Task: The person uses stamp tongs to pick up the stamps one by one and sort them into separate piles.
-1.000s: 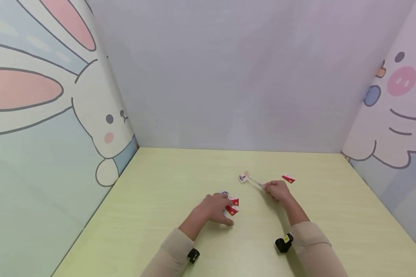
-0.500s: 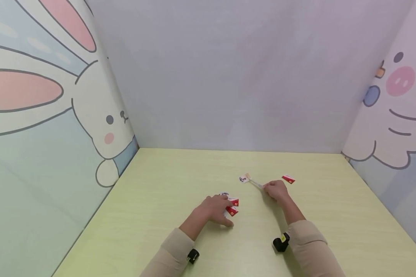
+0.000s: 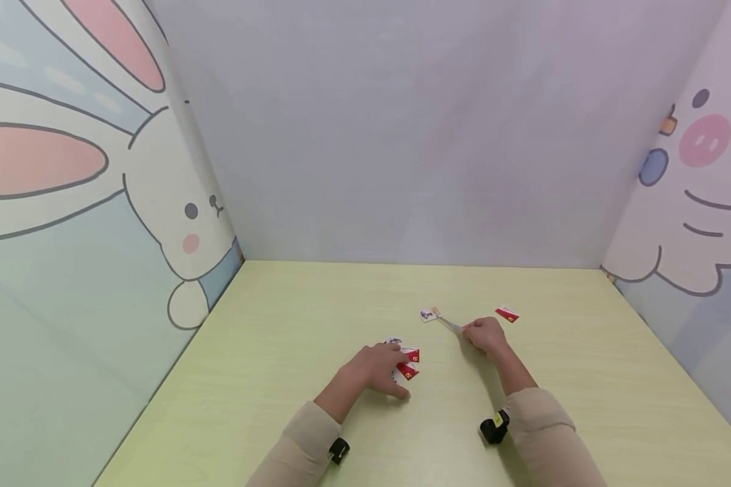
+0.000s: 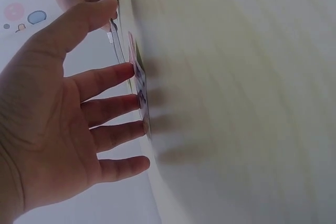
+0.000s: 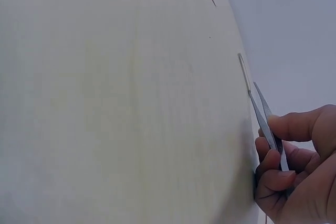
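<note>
My right hand (image 3: 486, 333) grips a pair of metal tweezers (image 5: 262, 119), whose prongs stand apart in the right wrist view. Their tips are right at the edge of a small printed paper card (image 3: 428, 315), white with a dark figure and a tan end, lying on the table. My left hand (image 3: 378, 368) is spread over several small cards (image 3: 408, 370), red and white ones showing past its fingers. In the left wrist view, straight fingertips touch the edge and face of a card (image 4: 140, 90); part of the pile is hidden under the hand.
Another red and white card (image 3: 507, 314) lies by itself beyond my right hand. The pale yellow table (image 3: 317, 291) meets a grey back wall (image 3: 414, 169). Side panels carry a cartoon rabbit (image 3: 176, 203) and a pig (image 3: 703, 142).
The card at the tweezer tips has turned a little and shifted slightly. My right forearm has moved slightly left, while my left hand has stayed on the cards.
</note>
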Demonstrator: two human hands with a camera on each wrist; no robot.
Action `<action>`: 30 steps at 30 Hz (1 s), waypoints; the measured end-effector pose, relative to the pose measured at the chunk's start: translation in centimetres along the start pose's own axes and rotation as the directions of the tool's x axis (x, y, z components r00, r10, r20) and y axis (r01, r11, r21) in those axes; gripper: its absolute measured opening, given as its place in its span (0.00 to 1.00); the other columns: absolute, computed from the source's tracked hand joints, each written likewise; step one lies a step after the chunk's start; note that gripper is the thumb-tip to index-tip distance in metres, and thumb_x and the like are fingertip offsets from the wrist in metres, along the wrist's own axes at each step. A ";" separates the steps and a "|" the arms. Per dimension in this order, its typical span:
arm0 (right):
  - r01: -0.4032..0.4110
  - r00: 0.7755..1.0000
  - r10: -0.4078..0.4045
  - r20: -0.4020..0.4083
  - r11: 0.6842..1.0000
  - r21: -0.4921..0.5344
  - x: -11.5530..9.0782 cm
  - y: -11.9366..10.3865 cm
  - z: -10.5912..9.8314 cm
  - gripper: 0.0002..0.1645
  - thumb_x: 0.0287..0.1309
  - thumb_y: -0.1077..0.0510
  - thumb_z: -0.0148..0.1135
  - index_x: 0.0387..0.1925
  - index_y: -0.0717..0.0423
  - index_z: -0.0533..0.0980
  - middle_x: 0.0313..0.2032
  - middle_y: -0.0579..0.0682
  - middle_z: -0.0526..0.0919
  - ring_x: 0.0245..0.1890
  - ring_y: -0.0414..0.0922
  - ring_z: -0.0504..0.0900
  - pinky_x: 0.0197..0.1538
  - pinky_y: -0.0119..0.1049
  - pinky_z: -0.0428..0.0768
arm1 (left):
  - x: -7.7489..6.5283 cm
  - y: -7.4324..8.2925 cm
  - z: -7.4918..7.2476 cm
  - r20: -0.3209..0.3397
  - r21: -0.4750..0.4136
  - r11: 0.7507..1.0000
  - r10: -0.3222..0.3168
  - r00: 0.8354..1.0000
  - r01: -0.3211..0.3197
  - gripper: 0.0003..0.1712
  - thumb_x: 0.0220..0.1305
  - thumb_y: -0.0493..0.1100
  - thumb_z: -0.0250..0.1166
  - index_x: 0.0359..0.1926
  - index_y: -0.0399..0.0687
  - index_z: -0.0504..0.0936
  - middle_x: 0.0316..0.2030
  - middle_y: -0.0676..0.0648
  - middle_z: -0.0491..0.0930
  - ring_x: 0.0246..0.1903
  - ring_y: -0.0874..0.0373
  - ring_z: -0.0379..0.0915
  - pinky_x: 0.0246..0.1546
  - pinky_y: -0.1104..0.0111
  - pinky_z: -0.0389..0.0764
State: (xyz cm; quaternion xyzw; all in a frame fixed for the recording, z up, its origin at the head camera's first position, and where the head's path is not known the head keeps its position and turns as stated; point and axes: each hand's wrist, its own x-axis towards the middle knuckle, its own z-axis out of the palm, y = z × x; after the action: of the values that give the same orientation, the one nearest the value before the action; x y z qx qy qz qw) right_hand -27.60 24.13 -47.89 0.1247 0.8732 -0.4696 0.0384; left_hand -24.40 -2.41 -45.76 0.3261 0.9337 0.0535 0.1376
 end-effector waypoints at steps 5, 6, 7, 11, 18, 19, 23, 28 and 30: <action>0.005 1.000 -0.005 -0.004 1.000 -0.024 -1.2 0.3 -0.5 0.12 0.51 0.62 0.60 0.32 0.70 0.79 0.24 0.50 0.75 0.23 0.43 0.69 0.24 0.33 0.68 | -0.2 -0.1 0.2 0.000 -0.011 1.000 0.009 1.000 -0.009 0.37 0.43 0.65 0.69 0.57 0.61 0.76 0.60 0.53 0.68 0.59 0.54 0.62 0.51 0.56 0.70; 0.015 1.000 -0.015 0.006 1.000 -0.015 -1.4 0.3 -0.6 0.11 0.51 0.62 0.60 0.32 0.70 0.79 0.24 0.51 0.75 0.23 0.43 0.69 0.25 0.34 0.69 | -0.2 -0.1 0.2 0.000 -0.013 1.000 0.009 1.000 -0.009 0.37 0.43 0.65 0.69 0.57 0.61 0.76 0.60 0.53 0.68 0.59 0.54 0.62 0.52 0.56 0.70; 0.014 1.000 -0.014 0.014 1.000 -0.003 -1.6 0.3 -0.6 0.11 0.52 0.62 0.60 0.31 0.70 0.79 0.24 0.51 0.74 0.23 0.43 0.69 0.25 0.34 0.69 | -0.3 -0.1 0.1 -0.001 -0.011 1.000 0.011 1.000 -0.011 0.37 0.43 0.65 0.69 0.57 0.61 0.76 0.60 0.53 0.68 0.59 0.54 0.62 0.52 0.57 0.70; 0.019 0.999 -0.020 0.039 0.999 0.032 -2.1 0.4 -0.8 0.10 0.53 0.63 0.60 0.32 0.69 0.79 0.23 0.50 0.73 0.22 0.43 0.68 0.24 0.34 0.68 | -0.4 -0.2 -0.1 -0.008 -0.019 1.000 0.018 1.000 -0.018 0.37 0.44 0.65 0.69 0.57 0.60 0.76 0.60 0.52 0.69 0.59 0.54 0.62 0.52 0.57 0.70; 0.011 0.996 -0.012 0.084 1.000 0.018 -2.9 0.4 -1.0 0.08 0.53 0.64 0.60 0.32 0.67 0.79 0.22 0.50 0.73 0.20 0.43 0.68 0.23 0.34 0.67 | -0.5 -0.2 -0.2 -0.006 -0.039 0.999 0.030 1.000 -0.030 0.37 0.44 0.65 0.69 0.57 0.60 0.76 0.59 0.52 0.69 0.59 0.54 0.62 0.52 0.58 0.70; 0.012 0.995 -0.014 0.095 1.000 0.019 -3.0 0.4 -1.0 0.08 0.53 0.64 0.60 0.32 0.67 0.79 0.22 0.50 0.72 0.20 0.43 0.67 0.23 0.35 0.67 | -0.5 -0.2 -0.2 -0.005 -0.040 0.999 0.032 0.999 -0.032 0.37 0.44 0.65 0.69 0.57 0.60 0.76 0.59 0.52 0.69 0.59 0.54 0.61 0.52 0.58 0.70; 0.013 0.991 -0.016 0.131 1.000 0.024 -3.6 0.2 -1.0 0.08 0.54 0.63 0.61 0.34 0.67 0.79 0.21 0.49 0.71 0.19 0.42 0.66 0.22 0.34 0.65 | -0.6 -0.3 -0.4 -0.004 -0.023 0.999 0.045 0.999 -0.045 0.37 0.45 0.65 0.68 0.58 0.59 0.75 0.59 0.53 0.70 0.60 0.54 0.62 0.52 0.60 0.70; -0.006 0.986 -0.001 0.167 0.999 0.043 -4.2 0.3 -1.1 0.09 0.55 0.62 0.61 0.35 0.65 0.79 0.20 0.50 0.71 0.17 0.42 0.63 0.20 0.33 0.62 | -0.8 -0.3 -0.5 -0.003 -0.023 0.998 0.055 0.998 -0.055 0.35 0.46 0.64 0.68 0.56 0.60 0.77 0.58 0.52 0.70 0.57 0.53 0.64 0.50 0.60 0.71; -0.014 0.983 0.005 0.181 0.999 0.046 -4.3 0.5 -1.1 0.08 0.55 0.62 0.61 0.36 0.64 0.79 0.20 0.50 0.71 0.17 0.42 0.63 0.20 0.33 0.61 | -0.8 -0.3 -0.5 0.002 -0.036 0.998 0.055 0.998 -0.055 0.34 0.46 0.64 0.68 0.55 0.60 0.78 0.59 0.51 0.69 0.57 0.53 0.64 0.50 0.60 0.72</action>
State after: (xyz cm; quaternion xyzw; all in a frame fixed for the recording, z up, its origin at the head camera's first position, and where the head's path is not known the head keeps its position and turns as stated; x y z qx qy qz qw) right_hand -23.22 24.48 -46.89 0.0866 0.8541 -0.4993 0.1168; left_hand -24.15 -3.16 -45.19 0.3493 0.9231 0.0734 0.1430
